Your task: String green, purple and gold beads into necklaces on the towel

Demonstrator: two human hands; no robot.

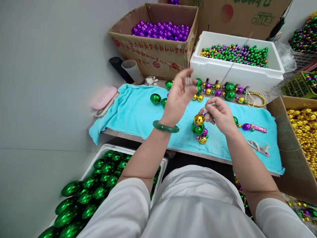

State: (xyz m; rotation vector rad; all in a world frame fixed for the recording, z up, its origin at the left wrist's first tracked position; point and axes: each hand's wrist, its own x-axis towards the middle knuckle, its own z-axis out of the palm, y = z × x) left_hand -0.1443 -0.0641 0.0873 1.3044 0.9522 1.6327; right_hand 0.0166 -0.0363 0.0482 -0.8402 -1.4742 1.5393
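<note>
My left hand (178,94), with a green bangle (165,127) on its wrist, is raised over the blue towel (133,112). Its fingers are curved and smeared by motion, so I cannot make out whether they hold anything. My right hand (219,114) is closed in a pinch at the top of a short bead strand (198,128). That strand bunches a gold bead, a large green bead and smaller purple and gold ones. Any thread between the hands is too fine to see. Loose large green beads (155,98) lie left of my left hand.
Behind the towel stand a carton of purple beads (153,54) and a white foam box (237,71) of mixed beads. Finished-looking strands (229,87) lie before it. Green beads fill a foam box (84,180) at lower left. A gold-bead carton (284,132) stands right, near pink thread cards (259,128).
</note>
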